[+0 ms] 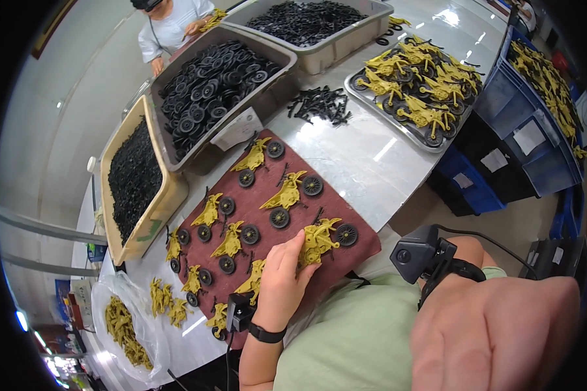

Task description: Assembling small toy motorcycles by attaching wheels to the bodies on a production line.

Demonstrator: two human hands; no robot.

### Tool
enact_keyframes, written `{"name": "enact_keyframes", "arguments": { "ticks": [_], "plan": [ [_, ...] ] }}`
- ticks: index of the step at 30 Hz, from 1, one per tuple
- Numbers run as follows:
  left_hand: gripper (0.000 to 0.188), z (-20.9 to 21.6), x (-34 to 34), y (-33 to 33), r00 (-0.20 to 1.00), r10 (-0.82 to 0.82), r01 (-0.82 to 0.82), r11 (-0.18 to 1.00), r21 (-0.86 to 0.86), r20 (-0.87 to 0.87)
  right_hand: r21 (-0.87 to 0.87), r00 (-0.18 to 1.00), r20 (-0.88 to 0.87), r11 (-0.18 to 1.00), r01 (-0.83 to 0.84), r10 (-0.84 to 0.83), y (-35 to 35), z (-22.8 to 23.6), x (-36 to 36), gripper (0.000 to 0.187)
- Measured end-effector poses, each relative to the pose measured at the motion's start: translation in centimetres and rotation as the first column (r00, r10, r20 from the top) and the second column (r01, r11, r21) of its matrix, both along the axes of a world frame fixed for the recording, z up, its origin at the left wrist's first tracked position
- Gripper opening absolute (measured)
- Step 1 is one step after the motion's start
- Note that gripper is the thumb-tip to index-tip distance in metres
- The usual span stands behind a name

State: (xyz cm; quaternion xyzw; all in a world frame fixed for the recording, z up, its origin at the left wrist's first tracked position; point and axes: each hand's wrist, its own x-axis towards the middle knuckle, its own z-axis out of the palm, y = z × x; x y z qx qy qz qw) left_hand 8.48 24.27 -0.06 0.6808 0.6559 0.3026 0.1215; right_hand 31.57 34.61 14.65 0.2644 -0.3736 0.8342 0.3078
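My left hand [282, 272] grips the rear edge of a yellow toy motorcycle body [319, 242] between thumb and fingers, at the near right of a dark red mat [287, 254]. A black spoked wheel [346, 234] sits at that body's right end. More yellow bodies [285, 190] lie in rows across the mat, each near black wheels [279, 217] and thin black parts [282, 173]. My right hand [496, 335] is raised very close at the lower right, away from the mat; its fingers are not clearly visible. Each wrist wears a strap with a small black camera.
Beyond the mat stand a grey bin of wheels [205, 98], a cream bin of small black pieces [135, 176] and another bin [306, 26]. A metal tray [365, 98] holds assembled toys. Blue crates [522, 124] stand right; a bag [130, 332] lies left. Another person works opposite.
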Motion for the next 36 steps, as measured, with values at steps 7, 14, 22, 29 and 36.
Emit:
{"name": "enact_keyframes", "arguments": {
  "ticks": [7, 14, 22, 29, 36],
  "plan": [
    [0.062, -1.6, 2.0, 2.2, 0.995, 0.087, -0.085, 0.996, 0.033, -0.054, -0.096, 0.991, -0.074, 0.989, 0.109, -0.116, 0.5, -1.0, 1.5, 0.014],
    [0.059, -2.4, 1.9, 1.7, 0.992, 0.085, -0.087, 0.996, -0.024, -0.093, -0.123, 0.993, -0.114, 0.992, 0.004, -0.018, 2.2, -2.7, 0.2, 0.013],
    [0.054, -1.2, 1.6, 0.8, 0.979, 0.078, -0.087, 0.995, -0.040, -0.188, -0.146, 0.978, -0.205, 0.989, 0.018, -0.048, 1.1, -2.7, -0.4, 0.009],
    [0.044, -0.9, 2.1, 1.7, 0.980, 0.062, -0.070, 0.997, -0.037, -0.190, -0.458, 0.796, -0.493, 0.883, 0.105, -0.350, -1.1, -1.9, -3.9, 0.011],
    [0.036, -0.9, 2.2, 2.0, 0.978, 0.050, -0.060, 0.997, -0.042, -0.201, -0.272, 0.810, -0.471, 0.931, 0.243, -0.349, 0.2, -2.6, -4.1, 0.010]
  ]
}}
